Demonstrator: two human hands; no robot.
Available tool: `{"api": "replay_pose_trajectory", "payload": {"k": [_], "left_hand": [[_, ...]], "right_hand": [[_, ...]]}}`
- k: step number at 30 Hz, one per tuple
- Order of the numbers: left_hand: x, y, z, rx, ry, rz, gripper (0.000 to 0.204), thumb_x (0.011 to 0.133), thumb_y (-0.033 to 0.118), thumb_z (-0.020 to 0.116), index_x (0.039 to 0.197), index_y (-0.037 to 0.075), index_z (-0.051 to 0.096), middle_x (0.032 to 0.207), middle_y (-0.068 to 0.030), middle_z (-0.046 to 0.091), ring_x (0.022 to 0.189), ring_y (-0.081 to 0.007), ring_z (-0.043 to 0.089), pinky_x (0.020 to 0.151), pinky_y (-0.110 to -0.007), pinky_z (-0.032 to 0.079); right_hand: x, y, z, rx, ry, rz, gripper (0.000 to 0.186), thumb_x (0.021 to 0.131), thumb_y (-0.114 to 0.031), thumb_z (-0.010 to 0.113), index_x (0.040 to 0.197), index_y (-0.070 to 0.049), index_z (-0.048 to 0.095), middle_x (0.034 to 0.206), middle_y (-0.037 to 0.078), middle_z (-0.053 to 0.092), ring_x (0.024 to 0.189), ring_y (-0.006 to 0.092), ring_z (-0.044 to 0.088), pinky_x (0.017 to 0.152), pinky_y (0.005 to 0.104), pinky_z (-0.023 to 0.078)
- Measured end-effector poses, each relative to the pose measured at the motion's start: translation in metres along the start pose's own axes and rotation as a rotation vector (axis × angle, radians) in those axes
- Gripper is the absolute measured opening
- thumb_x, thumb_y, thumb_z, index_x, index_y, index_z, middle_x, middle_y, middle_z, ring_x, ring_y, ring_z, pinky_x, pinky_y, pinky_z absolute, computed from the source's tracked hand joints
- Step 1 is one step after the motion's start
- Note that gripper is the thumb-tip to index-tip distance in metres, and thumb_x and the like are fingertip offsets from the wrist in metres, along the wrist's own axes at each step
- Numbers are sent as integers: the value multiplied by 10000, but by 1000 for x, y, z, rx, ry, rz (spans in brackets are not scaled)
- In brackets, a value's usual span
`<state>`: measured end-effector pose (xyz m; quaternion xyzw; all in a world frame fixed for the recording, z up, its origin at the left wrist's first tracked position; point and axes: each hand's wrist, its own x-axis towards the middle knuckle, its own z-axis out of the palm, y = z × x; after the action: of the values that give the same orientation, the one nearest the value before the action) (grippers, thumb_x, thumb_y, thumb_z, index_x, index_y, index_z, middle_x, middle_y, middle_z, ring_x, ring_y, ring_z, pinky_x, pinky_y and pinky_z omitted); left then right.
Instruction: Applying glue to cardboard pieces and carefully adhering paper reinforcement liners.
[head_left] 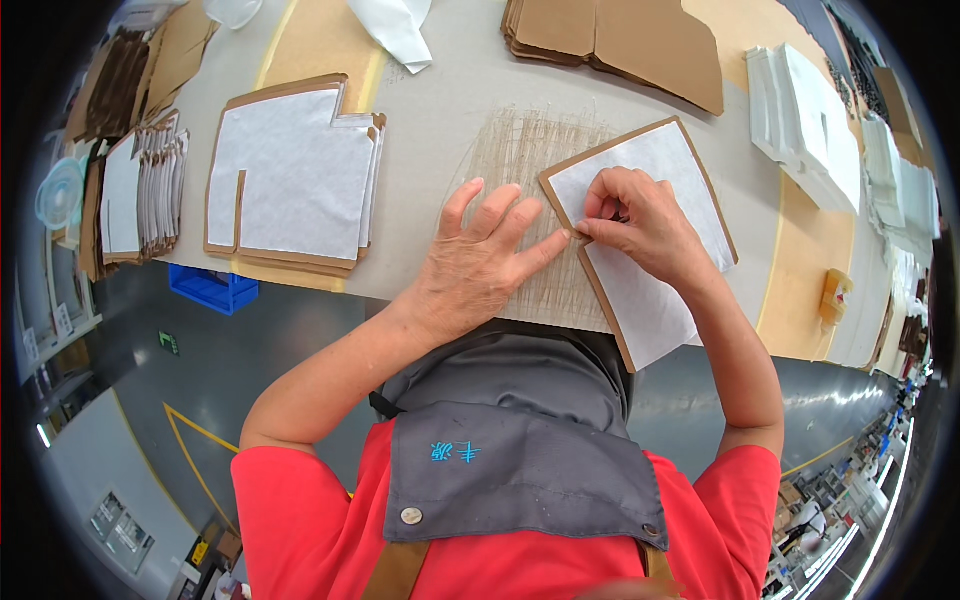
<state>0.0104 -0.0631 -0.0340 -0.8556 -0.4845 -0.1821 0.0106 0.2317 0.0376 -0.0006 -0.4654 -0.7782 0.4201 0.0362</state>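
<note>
White-faced brown card (632, 290): under my nearer right hand (645, 225), right of my wide-spread left hand (470, 265) | long axis: far left to near right | right fingertips narrow; grip: cannot tell

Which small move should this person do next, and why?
Probably the right hand should smooth the flat white panel with brown border along its left edge, because the right thumb and fingers bend toward each other there, and the left hand reaches its thumb to the same place.
</note>
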Motion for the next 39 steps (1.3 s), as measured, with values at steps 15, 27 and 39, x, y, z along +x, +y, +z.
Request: {"api": "replay_pose_trajectory", "payload": {"k": [15, 27, 39], "left_hand": [[1, 1, -2, -13, -18, 0, 462, 809, 55, 601, 1210, 266, 690, 1228, -23, 511, 1268, -225, 426, 1142, -468, 221], [9, 10, 2, -57, -22, 2, 540, 789, -12, 578, 1236, 265, 698, 1243, -31, 511, 1252, -231, 427, 1142, -453, 210], [15, 12, -5, 85, -58, 17, 556, 794, -12, 571, 1245, 290, 692, 1293, -26, 505, 1287, -233, 407, 1130, -457, 220]], "right_hand": [[-13, 0, -3, -215, 281, -124, 222, 801, -238, 787, 870, -114, 616, 870, 26, 598, 897, 221, 562, 844, 368, 346], [-59, 69, -53, -79, 659, 176, 390, 849, -234, 770, 1185, -86, 637, 1169, 61, 628, 1036, 234, 579, 879, 350, 481], [-58, 68, -46, 22, 574, 225, 425, 835, -226, 783, 1191, -63, 619, 1049, 95, 623, 859, 194, 580, 767, 331, 509]]}}
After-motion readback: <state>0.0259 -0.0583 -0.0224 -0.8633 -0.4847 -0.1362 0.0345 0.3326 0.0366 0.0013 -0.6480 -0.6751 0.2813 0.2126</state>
